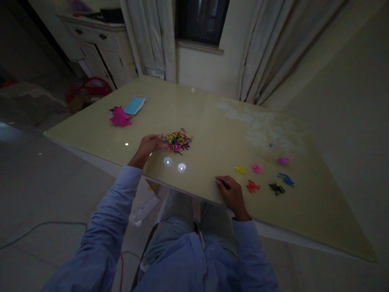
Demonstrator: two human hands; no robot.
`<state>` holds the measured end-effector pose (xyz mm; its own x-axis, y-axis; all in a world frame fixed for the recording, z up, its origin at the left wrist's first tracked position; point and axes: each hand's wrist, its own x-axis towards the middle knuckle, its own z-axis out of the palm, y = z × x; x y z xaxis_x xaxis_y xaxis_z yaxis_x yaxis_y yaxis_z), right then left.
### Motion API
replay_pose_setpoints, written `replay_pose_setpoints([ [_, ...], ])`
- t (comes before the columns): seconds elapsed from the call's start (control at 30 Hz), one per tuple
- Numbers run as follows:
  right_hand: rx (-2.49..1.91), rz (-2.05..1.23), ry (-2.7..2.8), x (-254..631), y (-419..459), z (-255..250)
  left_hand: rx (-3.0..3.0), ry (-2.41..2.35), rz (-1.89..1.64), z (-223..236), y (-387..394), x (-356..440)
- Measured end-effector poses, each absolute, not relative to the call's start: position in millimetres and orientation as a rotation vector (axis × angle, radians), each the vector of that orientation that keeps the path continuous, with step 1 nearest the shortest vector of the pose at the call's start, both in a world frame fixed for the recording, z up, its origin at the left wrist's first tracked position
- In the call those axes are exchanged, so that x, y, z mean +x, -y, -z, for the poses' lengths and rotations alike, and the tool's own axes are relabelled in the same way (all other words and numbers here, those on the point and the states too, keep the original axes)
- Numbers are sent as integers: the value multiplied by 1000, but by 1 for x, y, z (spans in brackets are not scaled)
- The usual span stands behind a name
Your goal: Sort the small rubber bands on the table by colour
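A mixed heap of small coloured rubber bands [177, 141] lies near the middle of the table. At its left edge is my left hand [150, 144], its fingers drawn together and touching the outermost bands; what is between the fingertips is too small to tell. My right hand [228, 191] rests by the table's front edge with curled fingers, and whatever it may hold is hidden. Just right of it lie separate little piles: red bands [253, 186], yellow bands [239, 169], pink bands [256, 168], black bands [277, 188] and blue bands [285, 179].
A purple item [283, 160] with clear plastic lies beyond the blue pile. Toward the far left of the table [200, 116] are a blue face mask [135, 105] and a bright pink crumpled piece [120, 116]. A cabinet [105, 51] and curtains [152, 32] stand behind.
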<state>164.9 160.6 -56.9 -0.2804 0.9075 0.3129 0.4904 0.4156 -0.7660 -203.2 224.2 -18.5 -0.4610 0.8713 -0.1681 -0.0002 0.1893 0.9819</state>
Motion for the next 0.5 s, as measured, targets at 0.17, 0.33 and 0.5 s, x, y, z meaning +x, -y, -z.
replay_pose_setpoints([
  [0.17, -1188, -714, 1915, 165, -161, 58, 813, -1672, -1445, 20, -224, -198],
  [0.33, -1181, -723, 1919, 166, -161, 59, 656, -1469, -1441, 13, -223, -191],
  [0.5, -1168, -709, 1913, 166, -161, 60, 292, -878, -1279, 0, -205, -174],
])
